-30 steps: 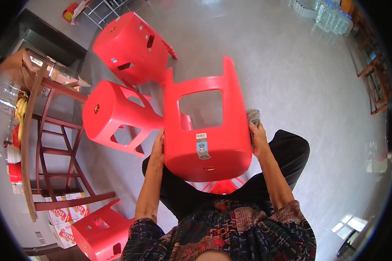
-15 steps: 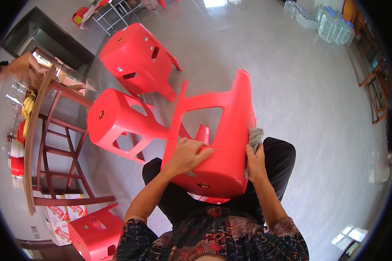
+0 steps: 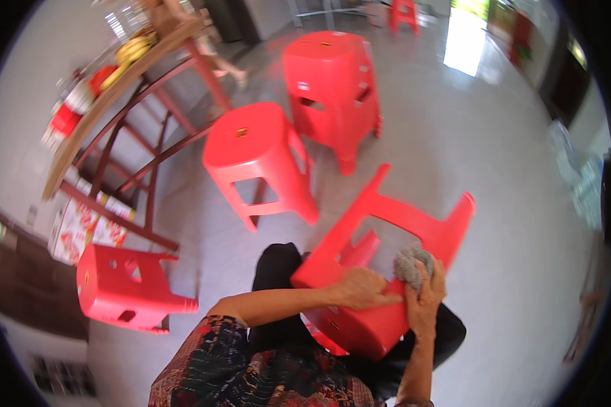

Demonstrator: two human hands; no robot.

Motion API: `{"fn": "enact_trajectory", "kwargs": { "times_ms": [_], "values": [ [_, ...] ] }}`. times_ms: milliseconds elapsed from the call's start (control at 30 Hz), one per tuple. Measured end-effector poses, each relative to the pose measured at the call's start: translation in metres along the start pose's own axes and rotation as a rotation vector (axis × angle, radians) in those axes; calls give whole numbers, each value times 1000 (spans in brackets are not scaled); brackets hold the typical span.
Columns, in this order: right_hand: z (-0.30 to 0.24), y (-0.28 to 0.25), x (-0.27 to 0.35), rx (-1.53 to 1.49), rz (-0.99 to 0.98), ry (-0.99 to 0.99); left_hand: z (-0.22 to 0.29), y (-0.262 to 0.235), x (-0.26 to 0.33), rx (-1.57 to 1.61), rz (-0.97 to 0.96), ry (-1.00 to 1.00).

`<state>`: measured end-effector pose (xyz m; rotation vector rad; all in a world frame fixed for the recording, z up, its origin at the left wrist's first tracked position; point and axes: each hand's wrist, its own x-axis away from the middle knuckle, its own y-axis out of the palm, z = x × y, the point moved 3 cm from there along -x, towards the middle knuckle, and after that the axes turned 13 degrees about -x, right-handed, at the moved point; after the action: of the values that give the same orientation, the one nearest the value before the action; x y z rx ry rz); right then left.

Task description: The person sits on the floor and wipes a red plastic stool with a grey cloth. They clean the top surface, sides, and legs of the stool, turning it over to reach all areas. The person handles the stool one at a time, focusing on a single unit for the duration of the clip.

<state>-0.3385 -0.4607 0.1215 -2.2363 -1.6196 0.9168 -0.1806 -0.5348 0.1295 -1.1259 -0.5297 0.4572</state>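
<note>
A red plastic stool lies tipped over my lap, its seat toward me and its legs pointing away. My left hand is closed on the stool's side beside a leg opening, with the thumb toward the right. A crumpled grey cloth is in my right hand. That hand presses the cloth against the stool's right side, near the base of a leg. My left fingertips are partly hidden.
Upright red stools stand ahead: a single one and a taller stack. Another red stool is at the left. A wooden table bears bananas, with cartons below. Plastic bottles are at the far right.
My view has turned, so the surroundings shift. The stool on my lap is tilted further right. My right hand has brought the cloth onto its upper side; my left hand has moved right along it.
</note>
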Motion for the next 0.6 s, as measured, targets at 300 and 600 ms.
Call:
{"fn": "enact_trajectory", "kwargs": {
  "times_ms": [300,600],
  "values": [
    [204,-13,-164,240,77,-28,0,-4,11,100,155,12],
    [270,1,-189,-790,295,296,-1,1,12,212,74,-49]
  ]
}}
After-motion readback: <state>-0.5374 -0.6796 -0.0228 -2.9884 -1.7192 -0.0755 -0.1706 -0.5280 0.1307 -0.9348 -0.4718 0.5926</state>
